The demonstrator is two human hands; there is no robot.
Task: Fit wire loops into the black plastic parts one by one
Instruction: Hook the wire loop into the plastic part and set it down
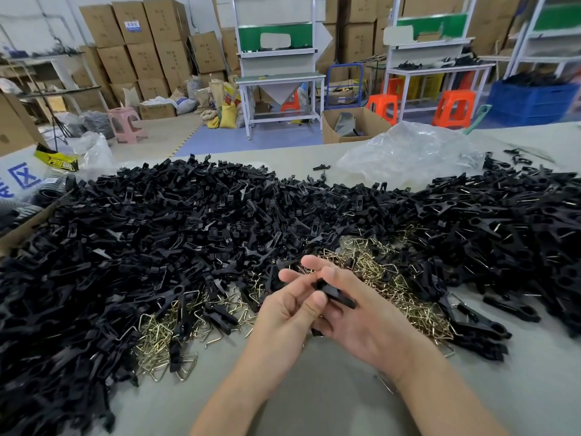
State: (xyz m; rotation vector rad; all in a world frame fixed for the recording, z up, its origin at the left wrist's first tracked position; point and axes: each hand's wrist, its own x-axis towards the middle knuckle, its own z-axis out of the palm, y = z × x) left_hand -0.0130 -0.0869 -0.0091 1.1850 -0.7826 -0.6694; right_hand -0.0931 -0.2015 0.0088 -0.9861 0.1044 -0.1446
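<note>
My left hand (284, 313) and my right hand (361, 322) meet above the table's middle, both gripping one black plastic part (336, 294) between their fingers. The left thumb presses on the part's near end; the right fingers curl round it from the right. Whether a wire loop sits in the part is hidden by my fingers. Behind and around my hands lies a heap of brass-coloured wire loops (377, 272). A wide pile of black plastic parts (157, 221) covers the left and far side of the table. On the right lies a pile of parts with wire showing (509, 221).
A grey table top (314, 388) shows bare under my forearms. A crumpled clear plastic bag (408, 152) lies at the back right. A cardboard box (19, 228) stands at the left edge. Workbenches, stools and stacked cartons fill the room beyond.
</note>
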